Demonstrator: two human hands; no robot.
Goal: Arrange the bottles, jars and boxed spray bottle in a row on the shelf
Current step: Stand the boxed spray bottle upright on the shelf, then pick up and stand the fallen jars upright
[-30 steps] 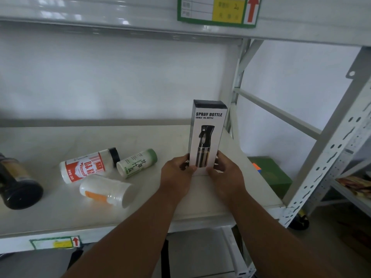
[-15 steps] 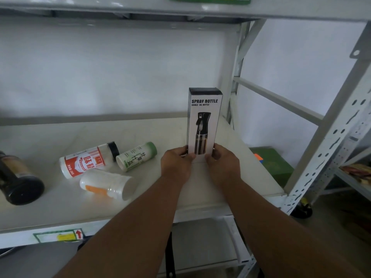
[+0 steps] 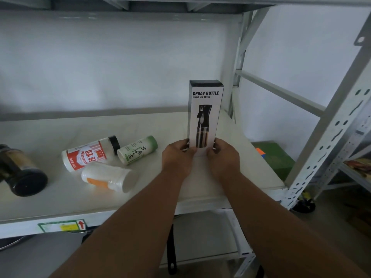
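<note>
At centre frame, both hands, left [image 3: 177, 157] and right [image 3: 223, 157], pinch the upright box [image 3: 204, 115] at its base; the toppled bottles [image 3: 90, 155] lie to its left.

I'm seeing the spray bottle box [image 3: 204, 115] standing upright at the shelf's [image 3: 60, 201] right end. Left of it, the red-labelled bottle [image 3: 90, 154], green-capped bottle [image 3: 137, 150] and white bottle [image 3: 106, 176] are lying toppled together, the dark jar [image 3: 22, 171] lying far left.
</note>
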